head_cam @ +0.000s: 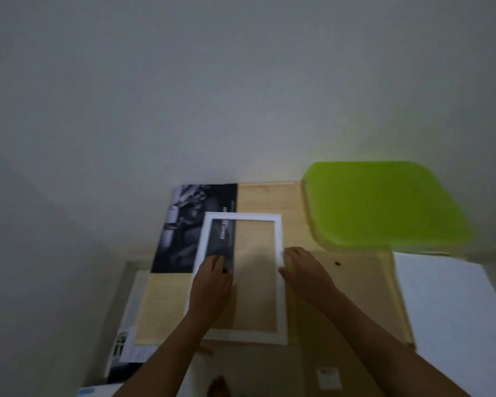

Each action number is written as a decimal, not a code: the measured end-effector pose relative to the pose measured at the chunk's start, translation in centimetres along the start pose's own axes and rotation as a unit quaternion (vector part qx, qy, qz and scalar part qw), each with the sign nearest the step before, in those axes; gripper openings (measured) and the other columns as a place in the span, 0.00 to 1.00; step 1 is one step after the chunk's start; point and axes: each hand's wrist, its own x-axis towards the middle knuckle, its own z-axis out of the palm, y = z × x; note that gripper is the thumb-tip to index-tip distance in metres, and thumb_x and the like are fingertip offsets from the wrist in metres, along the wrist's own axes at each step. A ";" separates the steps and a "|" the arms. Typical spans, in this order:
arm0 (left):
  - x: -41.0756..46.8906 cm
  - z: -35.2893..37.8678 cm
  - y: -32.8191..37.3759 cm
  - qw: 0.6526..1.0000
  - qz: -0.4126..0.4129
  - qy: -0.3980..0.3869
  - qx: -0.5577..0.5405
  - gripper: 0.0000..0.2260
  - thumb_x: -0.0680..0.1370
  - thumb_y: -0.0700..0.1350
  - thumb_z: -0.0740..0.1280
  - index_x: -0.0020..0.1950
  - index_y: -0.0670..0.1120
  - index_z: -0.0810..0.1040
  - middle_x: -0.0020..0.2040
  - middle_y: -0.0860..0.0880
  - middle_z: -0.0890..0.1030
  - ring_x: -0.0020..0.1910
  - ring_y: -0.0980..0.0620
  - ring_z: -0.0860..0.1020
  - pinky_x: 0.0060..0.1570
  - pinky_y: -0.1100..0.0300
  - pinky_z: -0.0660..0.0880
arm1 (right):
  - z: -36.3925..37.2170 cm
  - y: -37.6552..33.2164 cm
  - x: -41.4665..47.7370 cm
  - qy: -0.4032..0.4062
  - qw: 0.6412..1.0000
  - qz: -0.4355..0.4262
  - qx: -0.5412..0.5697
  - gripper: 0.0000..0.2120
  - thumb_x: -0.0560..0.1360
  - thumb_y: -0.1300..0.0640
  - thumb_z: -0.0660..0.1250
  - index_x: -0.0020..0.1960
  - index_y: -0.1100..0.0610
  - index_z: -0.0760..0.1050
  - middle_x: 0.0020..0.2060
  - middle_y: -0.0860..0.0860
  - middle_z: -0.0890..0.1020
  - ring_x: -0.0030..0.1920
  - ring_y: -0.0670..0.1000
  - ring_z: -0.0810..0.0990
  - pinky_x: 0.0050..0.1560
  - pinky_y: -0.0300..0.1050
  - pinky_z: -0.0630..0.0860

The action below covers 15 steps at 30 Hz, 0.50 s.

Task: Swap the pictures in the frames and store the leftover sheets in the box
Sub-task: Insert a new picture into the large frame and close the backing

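Head view, looking down. I see the white frame point(242, 217) lying flat near the middle, its opening showing the surfaces below it: at the left a strip of the black-and-white sheet point(184, 230), at the right the pale wooden board point(355, 282). The hands are apart, one on each long side of the frame. The left hand point(211, 282) lies across the left rail with its fingers reaching into the opening; motion blur keeps me from telling whether it grips or only presses. The right hand point(304, 270) meets the right rail, its fingers curled against the outer edge in a hold. The black-and-white sheet extends out from beneath the frame toward the wall. A box with a green lid point(384, 202) stands to the right, beyond the frame, overlapping the far corner of the board. A second frame point(126, 296), holding a pale sheet, lies at the lower left. Brown cardboard point(269, 368) lies nearest me.
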 end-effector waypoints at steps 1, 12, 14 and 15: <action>0.7 -0.6 -2.3 1.000 -0.011 0.006 0.000 0.13 0.76 0.42 0.65 0.59 0.38 0.75 0.57 0.38 0.76 0.55 0.38 0.76 0.50 0.52 0.75 | 0.8 -1.8 1.3 0.004 1.000 -0.006 -0.002 0.29 0.72 0.43 0.53 0.65 0.62 0.70 0.62 0.58 0.74 0.63 0.59 0.72 0.61 0.49 0.69; 8.0 -3.3 -16.5 0.995 -0.076 -0.061 0.018 0.30 0.79 0.59 0.50 0.74 0.40 0.57 0.73 0.37 0.60 0.72 0.40 0.60 0.69 0.48 0.62 | 8.6 -14.7 11.4 -0.003 0.998 -0.054 -0.023 0.23 0.75 0.52 0.64 0.66 0.61 0.69 0.62 0.58 0.73 0.61 0.57 0.72 0.58 0.51 0.73; 9.3 -3.2 -17.2 0.997 -0.066 -0.046 -0.020 0.27 0.80 0.52 0.57 0.74 0.39 0.56 0.73 0.38 0.62 0.71 0.41 0.61 0.68 0.48 0.65 | 9.6 -15.5 12.3 0.015 0.997 -0.058 -0.043 0.22 0.72 0.53 0.68 0.62 0.62 0.73 0.58 0.58 0.77 0.56 0.58 0.77 0.52 0.52 0.78; 9.9 -3.2 -17.3 0.997 -0.061 -0.044 -0.032 0.26 0.80 0.50 0.58 0.73 0.39 0.57 0.72 0.39 0.63 0.70 0.41 0.63 0.67 0.49 0.65 | 9.9 -15.7 12.7 0.023 0.997 -0.058 -0.054 0.21 0.69 0.53 0.70 0.59 0.62 0.75 0.54 0.58 0.79 0.52 0.57 0.79 0.48 0.51 0.80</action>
